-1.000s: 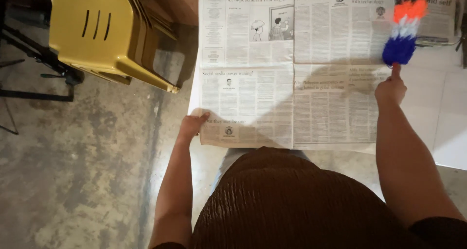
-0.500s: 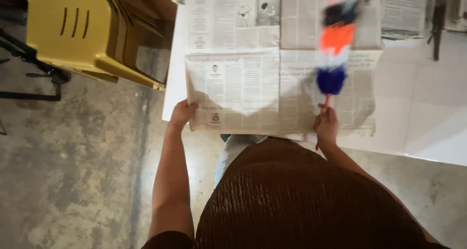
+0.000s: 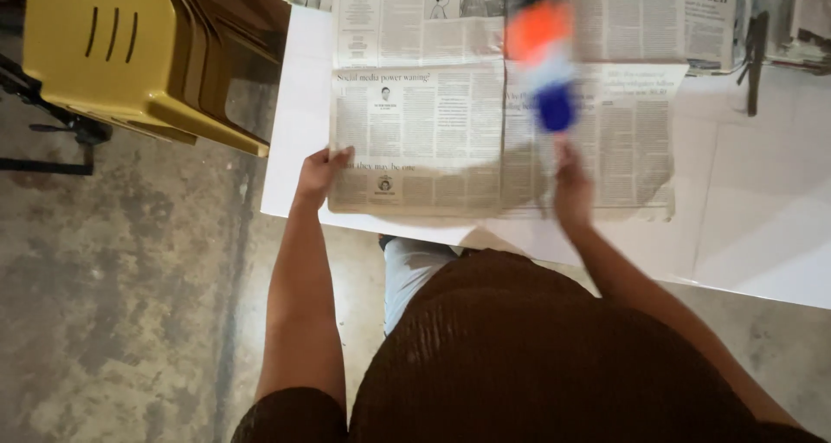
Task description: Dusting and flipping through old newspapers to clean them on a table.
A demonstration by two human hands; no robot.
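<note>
- The duster (image 3: 541, 58), orange, white and blue, has swung from the newspaper's right side to its centre fold and blurs with motion, so the sweep is running leftward across the page.
- The right hand (image 3: 571, 188) is closed round the duster's handle near the table's front edge.
- The left hand (image 3: 322, 173) pins the newspaper (image 3: 424, 140) at its front-left corner, fingers curled over the edge, as before.
- The white table (image 3: 762, 227) stands on worn concrete floor (image 3: 130, 304); a yellow plastic chair (image 3: 112, 54) sits beyond its left edge.
</note>
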